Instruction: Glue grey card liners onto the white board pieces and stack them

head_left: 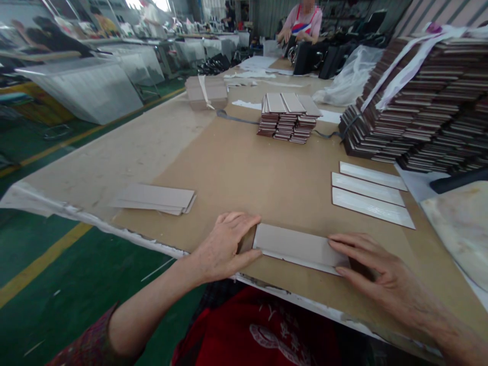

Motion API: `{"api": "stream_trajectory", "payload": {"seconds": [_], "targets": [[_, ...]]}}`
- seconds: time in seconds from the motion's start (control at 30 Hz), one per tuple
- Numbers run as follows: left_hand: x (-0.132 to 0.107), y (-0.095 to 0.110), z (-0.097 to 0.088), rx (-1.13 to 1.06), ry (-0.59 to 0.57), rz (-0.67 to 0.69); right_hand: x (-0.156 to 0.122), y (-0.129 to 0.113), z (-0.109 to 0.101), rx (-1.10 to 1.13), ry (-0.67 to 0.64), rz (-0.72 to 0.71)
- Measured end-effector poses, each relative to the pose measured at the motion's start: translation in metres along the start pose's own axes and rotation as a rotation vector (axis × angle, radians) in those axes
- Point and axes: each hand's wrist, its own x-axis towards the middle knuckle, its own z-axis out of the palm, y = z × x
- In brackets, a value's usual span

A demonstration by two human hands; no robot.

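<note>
A grey rectangular card piece (295, 246) lies flat near the front edge of the brown table (236, 173). My left hand (224, 246) cups its left end, thumb under the near edge and fingers curled over the far corner. My right hand (375, 267) lies on its right end, fingers stretched out flat and pressing down. Both hands touch the same piece.
A small pile of grey card pieces (156, 198) lies at the left. Three white strips (369, 193) lie at the right. Bundled stacks (290, 117) stand mid-table, a big stack (427, 101) at the far right. A person in pink (303, 23) sits at the far end.
</note>
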Motion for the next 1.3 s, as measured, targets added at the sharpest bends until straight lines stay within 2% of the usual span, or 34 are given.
{"api": "stream_trajectory", "payload": {"seconds": [0.97,1.3], "targets": [[0.001,0.002,0.000,0.053,-0.020,0.014,-0.001,0.003,0.008,-0.020,-0.024,-0.052],[0.000,-0.003,0.006,0.111,0.010,0.083,0.002,-0.012,-0.001,0.041,-0.028,-0.065]]}}
